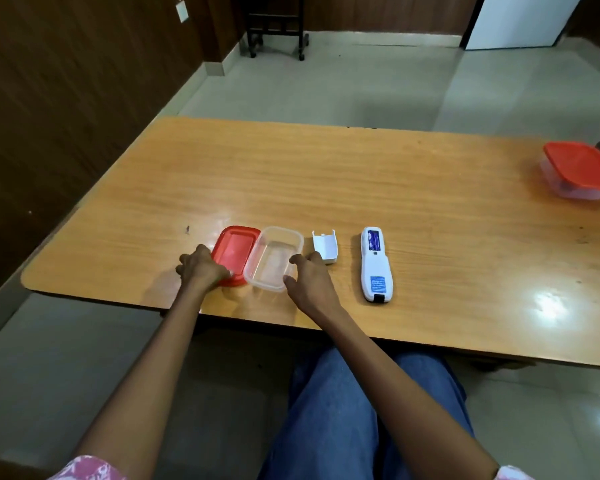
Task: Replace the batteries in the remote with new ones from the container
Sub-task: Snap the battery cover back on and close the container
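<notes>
Your left hand (201,268) is curling its fingers over the near corner of the flat red plastic lid (238,244), gripping it as it lies upside down on the wooden table (326,168), probably so you can lift it across. Between your hands, touching the lid, the clear rectangular plastic container (282,229) is sitting open and looking empty. Your right hand (309,278) is bracing its right end, thumb at the near corner and a finger on the rim, seemingly steadying the tub. Just beyond your right fingertips the small white battery cover (324,245) is lying inside up, parked within easy reach. Further right, apart from both hands, the white remote (376,271) is resting face down with its compartment exposed and two blue batteries (373,240) sitting in it; whether they are new I cannot tell. Far to your right a second red-lidded clear tub (581,168) is waiting, closed.
</notes>
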